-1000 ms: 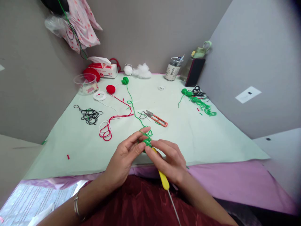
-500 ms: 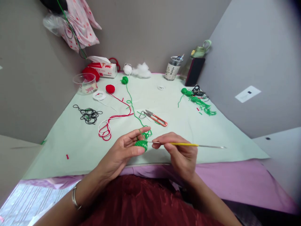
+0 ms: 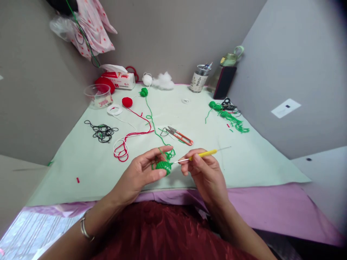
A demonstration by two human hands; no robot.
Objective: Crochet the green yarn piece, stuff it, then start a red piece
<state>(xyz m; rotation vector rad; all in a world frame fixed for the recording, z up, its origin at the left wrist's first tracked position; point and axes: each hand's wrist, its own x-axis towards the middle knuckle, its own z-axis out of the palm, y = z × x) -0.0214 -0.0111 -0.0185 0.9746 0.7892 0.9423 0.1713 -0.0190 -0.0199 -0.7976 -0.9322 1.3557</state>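
With right hand point(image 3: 210, 177) pinching the slim yellow-handled metal hook point(image 3: 206, 154), draw gently. Keep the rounded green crocheted piece point(image 3: 163, 166) steady, pinched in left hand point(image 3: 135, 175) beside the hook's tip, feeding green yarn point(image 3: 170, 155) evenly.

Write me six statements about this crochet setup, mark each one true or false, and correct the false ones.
1. The left hand holds the green crocheted piece. True.
2. The crochet hook in the right hand has a blue handle. False: its handle is yellow.
3. The orange snips lie on the table, beyond the hands. True.
4. The white stuffing is inside the clear tub. False: it lies at the back of the table, beside the white yarn ball.
5. The dark phone stands in front of the bottle. True.
6. The tangled black cord lies to the right of the orange snips. False: it lies to their left.
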